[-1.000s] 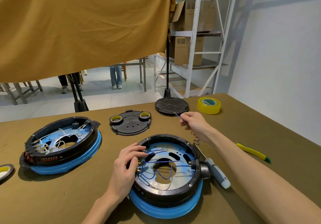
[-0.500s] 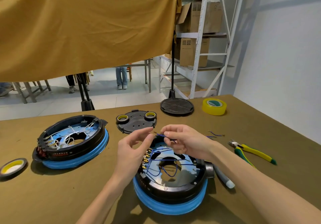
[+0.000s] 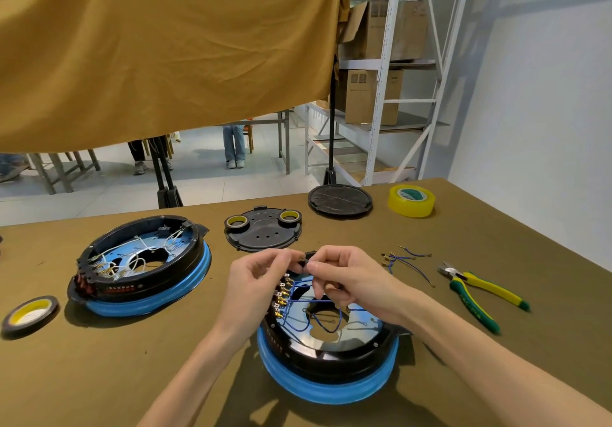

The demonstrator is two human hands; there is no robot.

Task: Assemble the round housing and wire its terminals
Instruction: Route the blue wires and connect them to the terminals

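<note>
— Olive-brown cloth covers the worktop (image 3: 496, 343), with a mustard sheet (image 3: 165, 55) hung across the back and metal shelving (image 3: 384, 72) with cardboard boxes by the white wall. Where is the housing being wired?

— Near the front edge, a little right of centre: the round housing (image 3: 331, 343), black, seated on a blue ring, with blue wires looping over its shiny plate and a row of brass terminals (image 3: 283, 294) down its left inner side.

— And the hands?

— Both are above its far rim, fingertips nearly meeting. The left hand (image 3: 255, 281) has thumb and forefinger pinched on a small dark piece at the end of a blue wire (image 3: 299, 300). The right hand (image 3: 347, 281) pinches that same spot from the other side, its other fingers curled down over the plate. What the small piece is, I cannot tell.

— What else lies about?

— A second housing (image 3: 142, 261) with white wires sits well to the left. Behind the hands lies a black cover plate (image 3: 263, 232) carrying two small tape rolls, and farther back a round black disc (image 3: 340, 200) with a yellow tape roll (image 3: 411, 200) to its right. Loose blue leads (image 3: 407, 262) lie right of the hands, with yellow-and-green pliers (image 3: 480, 294) just beyond them. Another tape roll (image 3: 29, 314) lies flat at the far left.
</note>
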